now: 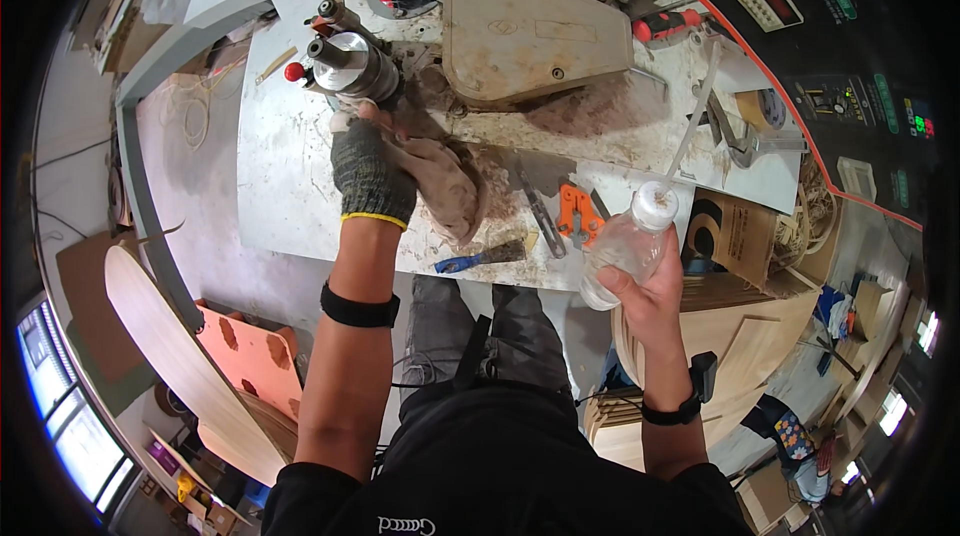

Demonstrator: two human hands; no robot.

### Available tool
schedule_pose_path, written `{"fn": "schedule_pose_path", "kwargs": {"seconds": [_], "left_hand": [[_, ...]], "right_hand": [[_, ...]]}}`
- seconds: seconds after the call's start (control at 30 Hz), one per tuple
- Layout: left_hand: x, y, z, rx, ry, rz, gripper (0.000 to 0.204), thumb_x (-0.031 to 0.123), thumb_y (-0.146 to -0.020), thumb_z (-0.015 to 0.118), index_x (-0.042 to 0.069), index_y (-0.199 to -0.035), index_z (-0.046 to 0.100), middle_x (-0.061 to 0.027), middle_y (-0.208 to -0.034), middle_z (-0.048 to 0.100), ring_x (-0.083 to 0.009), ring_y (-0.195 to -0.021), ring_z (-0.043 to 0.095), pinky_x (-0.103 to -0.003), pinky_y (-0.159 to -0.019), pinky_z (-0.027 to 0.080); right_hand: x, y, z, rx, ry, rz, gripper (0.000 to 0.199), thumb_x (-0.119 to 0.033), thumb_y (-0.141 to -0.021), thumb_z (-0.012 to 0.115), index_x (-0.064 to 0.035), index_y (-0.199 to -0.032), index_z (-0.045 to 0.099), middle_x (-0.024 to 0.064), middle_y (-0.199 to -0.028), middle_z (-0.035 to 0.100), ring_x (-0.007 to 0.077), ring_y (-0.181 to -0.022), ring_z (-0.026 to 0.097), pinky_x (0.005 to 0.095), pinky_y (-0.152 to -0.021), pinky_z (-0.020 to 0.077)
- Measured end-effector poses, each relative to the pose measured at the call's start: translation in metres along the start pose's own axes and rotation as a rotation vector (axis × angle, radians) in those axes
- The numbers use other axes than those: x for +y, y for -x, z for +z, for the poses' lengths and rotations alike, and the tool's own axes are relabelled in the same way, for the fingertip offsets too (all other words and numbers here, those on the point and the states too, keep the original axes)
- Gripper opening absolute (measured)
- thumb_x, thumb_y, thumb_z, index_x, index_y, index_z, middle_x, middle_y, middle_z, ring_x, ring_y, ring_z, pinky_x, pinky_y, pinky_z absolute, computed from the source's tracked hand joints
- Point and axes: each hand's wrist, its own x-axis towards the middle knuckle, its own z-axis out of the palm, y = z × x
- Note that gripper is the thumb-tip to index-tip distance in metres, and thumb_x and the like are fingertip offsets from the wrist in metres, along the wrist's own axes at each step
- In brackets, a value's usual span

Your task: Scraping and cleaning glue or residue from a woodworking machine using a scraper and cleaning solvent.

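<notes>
Centre frame, your gloved left hand [372, 171] is pressing a dirty brown rag [445, 186] beside the silver metal spindle [350, 61]; your right hand [640, 281] is gripping a clear plastic bottle [625, 241]. The rag could snag.

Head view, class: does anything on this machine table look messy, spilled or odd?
Yes. Reddish-brown dust and residue smear the white machine table around the cloth under the gloved left hand. Right hand holds a clear bottle.

Single head cam, fisheye, looking straight down, close over the machine table [290, 196] at 12 o'clock; forearms enter from 6 o'clock.
</notes>
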Motion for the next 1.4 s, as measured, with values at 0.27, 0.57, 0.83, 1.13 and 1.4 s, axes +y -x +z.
{"fn": "schedule_pose_path", "kwargs": {"seconds": [0.27,0.57,0.83,1.13,1.4], "left_hand": [[0.004,0.002,0.007,0.027,-0.273,0.145,0.007,0.014,-0.089,0.059,0.012,-0.094,0.055,-0.002,-0.079,0.053,-0.0169,-0.068,0.05,-0.03,-0.06,0.043],[-0.038,0.021,-0.004,-0.06,-0.072,-0.057,0.009,0.014,-0.09,0.059,0.009,-0.097,0.061,-0.0054,-0.077,0.059,-0.0194,-0.062,0.054,-0.031,-0.057,0.048],[-0.011,0.012,0.0,-0.016,0.155,-0.156,0.012,0.021,-0.092,0.059,0.011,-0.1,0.06,-0.0035,-0.082,0.06,-0.0206,-0.067,0.056,-0.038,-0.062,0.05],[-0.026,-0.004,0.01,0.11,0.015,0.061,0.009,0.015,-0.093,0.06,0.012,-0.101,0.061,-0.0025,-0.082,0.06,-0.0188,-0.067,0.056,-0.033,-0.062,0.049],[-0.005,-0.002,0.008,0.039,-0.262,0.168,0.01,0.011,-0.092,0.056,0.01,-0.1,0.061,-0.002,-0.081,0.06,-0.0164,-0.069,0.055,-0.03,-0.062,0.046]], "right_hand": [[-0.008,-0.005,0.006,0.015,-0.017,-0.029,0.075,-0.015,-0.081,0.079,0.0001,-0.138,0.034,0.0085,-0.116,0.058,0.017,-0.106,0.058,0.032,-0.095,0.0455],[-0.017,-0.009,0.005,0.024,0.053,-0.032,0.072,-0.019,-0.081,0.08,-0.0003,-0.135,0.037,0.0083,-0.115,0.058,0.0161,-0.104,0.058,0.0312,-0.093,0.0462],[-0.013,0.007,-0.014,0.089,0.037,-0.004,0.075,-0.02,-0.08,0.081,0.0014,-0.136,0.036,0.0099,-0.117,0.058,0.0177,-0.107,0.057,0.0327,-0.095,0.0456],[-0.018,0.014,-0.022,0.131,0.038,-0.004,0.071,-0.015,-0.081,0.079,0.0011,-0.135,0.037,0.0093,-0.116,0.057,0.0174,-0.106,0.057,0.0325,-0.094,0.0463],[-0.017,0.014,-0.014,0.101,0.129,0.013,0.068,-0.014,-0.08,0.079,0.0006,-0.133,0.039,0.0084,-0.114,0.058,0.0157,-0.104,0.057,0.0308,-0.093,0.0462]]}}
